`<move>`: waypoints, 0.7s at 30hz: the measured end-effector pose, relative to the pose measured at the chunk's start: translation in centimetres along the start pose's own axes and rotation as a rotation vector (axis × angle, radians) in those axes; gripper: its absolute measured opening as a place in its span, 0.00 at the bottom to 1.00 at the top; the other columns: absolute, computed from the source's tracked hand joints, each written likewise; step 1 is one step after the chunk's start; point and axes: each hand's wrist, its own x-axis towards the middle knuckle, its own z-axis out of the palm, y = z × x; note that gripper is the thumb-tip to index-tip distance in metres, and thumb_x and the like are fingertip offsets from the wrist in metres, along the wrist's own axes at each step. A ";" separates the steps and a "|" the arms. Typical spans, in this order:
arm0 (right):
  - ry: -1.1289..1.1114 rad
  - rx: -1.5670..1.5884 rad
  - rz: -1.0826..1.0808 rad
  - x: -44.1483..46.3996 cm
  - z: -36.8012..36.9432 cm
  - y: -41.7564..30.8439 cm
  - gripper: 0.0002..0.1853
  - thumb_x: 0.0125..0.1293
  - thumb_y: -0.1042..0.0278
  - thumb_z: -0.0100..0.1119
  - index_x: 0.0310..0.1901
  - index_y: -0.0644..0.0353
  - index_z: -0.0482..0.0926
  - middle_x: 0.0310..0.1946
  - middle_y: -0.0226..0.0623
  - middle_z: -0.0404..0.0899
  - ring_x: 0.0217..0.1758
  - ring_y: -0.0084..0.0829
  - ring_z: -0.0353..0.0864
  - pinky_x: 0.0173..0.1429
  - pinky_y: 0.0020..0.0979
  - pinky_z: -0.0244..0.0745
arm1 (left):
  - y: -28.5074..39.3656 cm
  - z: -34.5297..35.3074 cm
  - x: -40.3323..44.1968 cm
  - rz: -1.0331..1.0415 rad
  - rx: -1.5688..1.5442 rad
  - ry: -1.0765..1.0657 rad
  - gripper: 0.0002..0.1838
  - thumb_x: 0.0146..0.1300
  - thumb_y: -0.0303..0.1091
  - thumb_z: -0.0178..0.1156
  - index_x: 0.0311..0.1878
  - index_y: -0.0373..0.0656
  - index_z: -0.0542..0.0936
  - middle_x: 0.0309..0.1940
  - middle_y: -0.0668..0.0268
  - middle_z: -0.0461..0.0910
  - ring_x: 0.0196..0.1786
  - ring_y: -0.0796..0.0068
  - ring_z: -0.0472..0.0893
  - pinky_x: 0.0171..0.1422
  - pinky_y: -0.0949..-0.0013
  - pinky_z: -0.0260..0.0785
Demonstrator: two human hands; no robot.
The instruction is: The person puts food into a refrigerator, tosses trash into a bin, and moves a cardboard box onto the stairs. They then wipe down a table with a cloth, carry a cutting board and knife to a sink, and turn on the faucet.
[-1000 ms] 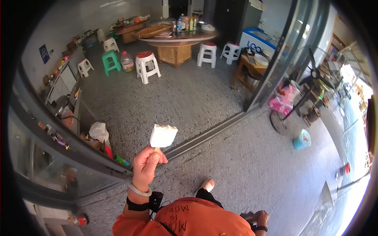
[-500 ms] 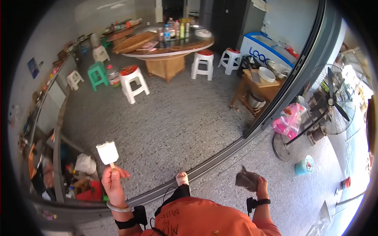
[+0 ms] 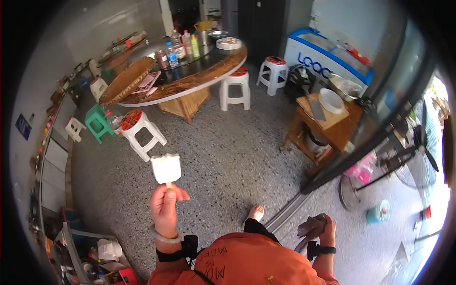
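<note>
A white ice pop (image 3: 166, 168) with a bitten top edge stands upright on its stick in my left hand (image 3: 166, 209). Thumb and fingers pinch the stick just below the ice. My right hand (image 3: 327, 231), low on the right, is closed round a crumpled grey-brown cloth (image 3: 311, 227), which hangs down beside my wrist. Both wrists wear dark straps, and a pale bangle (image 3: 166, 236) circles the left one.
Ahead stands a round table (image 3: 194, 85) with bottles and a woven tray (image 3: 128, 80). White stools (image 3: 141, 134) and a green stool (image 3: 98, 122) surround it. At right are a small wooden table (image 3: 339, 126) with a cleaver, a chest freezer (image 3: 327, 59), the door track (image 3: 289, 209) and a fan (image 3: 420, 149).
I have moved forward over the door track, and the round table and stools appear nearer. Both hands keep hold of the ice pop and the cloth; the cloth now hangs lower.
</note>
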 end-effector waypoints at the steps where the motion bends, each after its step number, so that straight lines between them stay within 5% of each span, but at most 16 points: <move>1: 0.033 0.004 0.027 2.9 1.1 -0.7 0.13 0.59 0.63 0.46 0.36 0.65 0.74 0.33 0.40 0.76 0.38 0.36 0.76 0.44 0.35 0.74 | -1.0 0.8 1.6 0.008 0.009 0.029 0.14 0.64 0.39 0.46 0.27 0.39 0.68 0.20 0.66 0.68 0.26 0.76 0.72 0.33 0.72 0.66; 11: -0.461 -0.025 -0.071 25.3 34.8 -18.1 0.13 0.60 0.64 0.46 0.40 0.64 0.74 0.38 0.36 0.76 0.41 0.32 0.75 0.48 0.33 0.70 | -8.7 3.8 17.1 -0.057 0.101 0.333 0.15 0.64 0.39 0.47 0.26 0.39 0.68 0.20 0.66 0.70 0.26 0.76 0.72 0.33 0.73 0.65; 21: -0.750 -0.015 0.063 42.3 62.1 -25.3 0.17 0.62 0.60 0.43 0.45 0.63 0.72 0.42 0.39 0.75 0.45 0.37 0.74 0.53 0.35 0.67 | -19.9 2.5 39.2 -0.008 0.089 0.432 0.13 0.64 0.37 0.46 0.26 0.40 0.68 0.20 0.67 0.69 0.26 0.77 0.71 0.33 0.74 0.63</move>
